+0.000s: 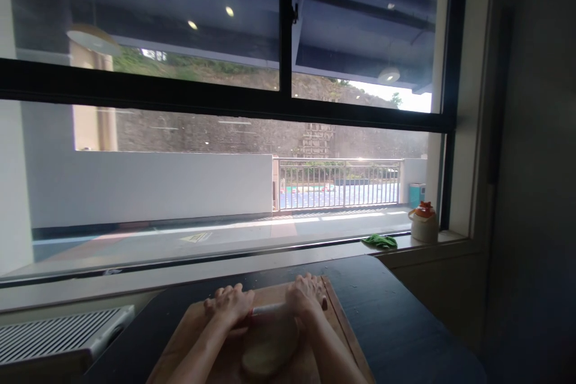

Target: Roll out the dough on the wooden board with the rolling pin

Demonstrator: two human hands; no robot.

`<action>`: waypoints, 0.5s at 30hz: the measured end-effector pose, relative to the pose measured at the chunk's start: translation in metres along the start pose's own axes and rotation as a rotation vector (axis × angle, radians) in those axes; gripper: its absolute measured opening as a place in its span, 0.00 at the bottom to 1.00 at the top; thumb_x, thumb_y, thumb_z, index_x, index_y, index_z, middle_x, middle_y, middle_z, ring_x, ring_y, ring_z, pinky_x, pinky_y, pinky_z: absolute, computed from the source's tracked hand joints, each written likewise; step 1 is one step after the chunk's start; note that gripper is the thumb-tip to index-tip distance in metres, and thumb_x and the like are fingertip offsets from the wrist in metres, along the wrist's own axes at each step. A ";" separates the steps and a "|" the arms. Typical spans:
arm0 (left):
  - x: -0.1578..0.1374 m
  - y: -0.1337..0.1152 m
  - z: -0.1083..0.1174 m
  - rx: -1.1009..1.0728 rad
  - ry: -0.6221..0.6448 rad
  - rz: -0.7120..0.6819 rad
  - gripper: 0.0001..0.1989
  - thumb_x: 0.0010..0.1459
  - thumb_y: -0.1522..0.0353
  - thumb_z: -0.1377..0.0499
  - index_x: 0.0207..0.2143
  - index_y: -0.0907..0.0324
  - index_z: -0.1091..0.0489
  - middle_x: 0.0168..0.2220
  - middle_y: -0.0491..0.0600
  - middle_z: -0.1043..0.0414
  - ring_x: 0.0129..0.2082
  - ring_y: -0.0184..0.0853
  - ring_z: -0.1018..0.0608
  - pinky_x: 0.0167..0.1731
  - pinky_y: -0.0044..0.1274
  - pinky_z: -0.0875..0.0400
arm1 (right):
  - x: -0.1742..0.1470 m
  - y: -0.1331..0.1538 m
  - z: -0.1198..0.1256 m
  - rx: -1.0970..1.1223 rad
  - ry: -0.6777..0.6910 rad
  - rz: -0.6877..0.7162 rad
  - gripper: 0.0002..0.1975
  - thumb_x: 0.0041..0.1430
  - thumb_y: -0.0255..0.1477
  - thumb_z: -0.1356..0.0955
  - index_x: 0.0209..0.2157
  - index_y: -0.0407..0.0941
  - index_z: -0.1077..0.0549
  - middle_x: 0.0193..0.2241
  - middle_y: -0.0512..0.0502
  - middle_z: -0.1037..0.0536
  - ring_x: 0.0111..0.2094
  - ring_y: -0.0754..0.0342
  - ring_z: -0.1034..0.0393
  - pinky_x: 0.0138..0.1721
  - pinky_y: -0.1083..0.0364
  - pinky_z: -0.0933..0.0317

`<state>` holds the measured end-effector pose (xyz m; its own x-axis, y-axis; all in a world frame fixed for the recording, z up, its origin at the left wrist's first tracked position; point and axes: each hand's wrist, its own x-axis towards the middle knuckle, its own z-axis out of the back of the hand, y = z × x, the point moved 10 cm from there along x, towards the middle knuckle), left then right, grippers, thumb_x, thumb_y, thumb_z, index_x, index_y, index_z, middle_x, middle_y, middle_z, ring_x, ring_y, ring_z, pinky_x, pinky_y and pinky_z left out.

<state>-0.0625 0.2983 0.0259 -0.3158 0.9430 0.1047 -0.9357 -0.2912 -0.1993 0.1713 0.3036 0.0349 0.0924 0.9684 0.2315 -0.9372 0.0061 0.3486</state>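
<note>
Our left hand (230, 306): palm down, fingers curled loosely over the left part of a rolling pin (270, 309), pressing rather than clenching. Our right hand (306, 299): likewise palm down, fingers bent over the pin's right part; the pin's dark end shows just past the knuckles.

Pin: lies crosswise under both palms, resting on the far edge of the dough (269, 345).

Dough: a pale, flattened round, set between our forearms, lying on the board (335, 306), nearer to us than the pin.

Board: wooden, light brown, its right edge running diagonally; it sits on the dark table (391, 318), near the table's middle.

Table: dark top, a few pale specks scattered right of the board.

Beyond the table we list: a sill (315, 249) along the window (279, 102); a green cloth (380, 241) crumpled on the sill; a pale jar (423, 223) with an orange top just right of the cloth, by the window frame. A white radiator (63, 330) stands low at left, below the sill.

Outside the glass: a white wall and a metal railing (337, 183).
</note>
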 end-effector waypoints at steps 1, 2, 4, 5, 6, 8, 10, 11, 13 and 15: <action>-0.003 0.000 0.002 0.008 -0.004 -0.002 0.21 0.55 0.59 0.53 0.41 0.56 0.27 0.49 0.57 0.29 0.54 0.50 0.33 0.51 0.44 0.46 | -0.002 0.000 0.000 0.001 -0.006 -0.001 0.18 0.57 0.33 0.41 0.38 0.43 0.23 0.44 0.36 0.26 0.48 0.41 0.35 0.50 0.44 0.45; -0.007 -0.001 0.004 0.016 -0.009 -0.006 0.21 0.55 0.59 0.54 0.41 0.56 0.27 0.49 0.57 0.29 0.54 0.50 0.33 0.51 0.44 0.45 | -0.005 -0.001 0.001 0.002 -0.011 0.001 0.18 0.57 0.33 0.41 0.38 0.43 0.23 0.44 0.36 0.26 0.48 0.41 0.35 0.50 0.44 0.45; -0.012 -0.001 0.007 0.031 -0.017 -0.013 0.21 0.56 0.59 0.54 0.41 0.57 0.27 0.48 0.58 0.29 0.53 0.50 0.33 0.50 0.43 0.44 | -0.009 -0.001 0.002 0.005 -0.018 0.004 0.18 0.57 0.33 0.41 0.39 0.43 0.23 0.44 0.36 0.26 0.48 0.42 0.35 0.50 0.44 0.45; -0.014 -0.002 0.008 0.039 -0.018 -0.020 0.21 0.56 0.59 0.55 0.41 0.57 0.27 0.48 0.58 0.28 0.53 0.50 0.32 0.50 0.42 0.44 | -0.010 -0.001 0.003 0.007 -0.020 0.006 0.18 0.57 0.33 0.41 0.39 0.43 0.23 0.44 0.36 0.26 0.48 0.42 0.35 0.50 0.45 0.45; -0.015 -0.003 0.008 0.045 -0.017 -0.026 0.21 0.56 0.59 0.55 0.41 0.58 0.27 0.47 0.58 0.28 0.53 0.50 0.32 0.50 0.42 0.43 | -0.011 -0.001 0.003 0.009 -0.021 0.006 0.18 0.57 0.33 0.41 0.38 0.43 0.23 0.44 0.36 0.26 0.48 0.42 0.35 0.50 0.45 0.45; -0.014 -0.003 0.007 0.050 -0.015 -0.031 0.21 0.56 0.60 0.55 0.41 0.58 0.27 0.47 0.59 0.28 0.52 0.50 0.31 0.49 0.42 0.43 | -0.012 -0.001 0.004 0.011 -0.019 0.003 0.17 0.57 0.33 0.41 0.37 0.43 0.23 0.43 0.36 0.25 0.48 0.42 0.34 0.49 0.45 0.44; -0.010 -0.002 0.005 0.043 -0.009 -0.023 0.20 0.56 0.60 0.54 0.41 0.58 0.27 0.47 0.59 0.28 0.52 0.50 0.32 0.49 0.42 0.42 | -0.011 0.000 0.004 0.011 -0.011 0.001 0.17 0.57 0.33 0.41 0.37 0.43 0.23 0.42 0.36 0.25 0.47 0.42 0.34 0.48 0.45 0.44; -0.007 -0.001 0.003 0.036 -0.002 -0.014 0.20 0.55 0.60 0.54 0.41 0.57 0.27 0.48 0.58 0.28 0.53 0.51 0.32 0.49 0.43 0.43 | -0.009 0.000 0.004 0.010 -0.005 0.001 0.18 0.57 0.33 0.41 0.37 0.43 0.23 0.42 0.36 0.25 0.47 0.42 0.34 0.48 0.45 0.44; 0.000 0.001 -0.002 0.019 0.012 0.004 0.21 0.54 0.59 0.53 0.42 0.56 0.28 0.49 0.58 0.29 0.53 0.51 0.33 0.50 0.44 0.44 | -0.005 0.001 0.002 0.003 0.016 0.003 0.18 0.57 0.33 0.41 0.38 0.42 0.23 0.43 0.35 0.26 0.47 0.41 0.34 0.48 0.45 0.43; 0.007 0.001 -0.005 0.003 0.017 0.016 0.22 0.54 0.58 0.53 0.44 0.56 0.28 0.51 0.58 0.31 0.55 0.51 0.34 0.50 0.46 0.45 | 0.000 0.003 0.000 -0.012 0.052 0.025 0.18 0.57 0.32 0.41 0.40 0.41 0.24 0.44 0.34 0.27 0.47 0.41 0.34 0.47 0.45 0.43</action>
<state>-0.0651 0.3051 0.0213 -0.3284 0.9407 0.0849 -0.9309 -0.3071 -0.1978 0.1684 0.3033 0.0354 0.0517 0.9799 0.1928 -0.9431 -0.0156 0.3321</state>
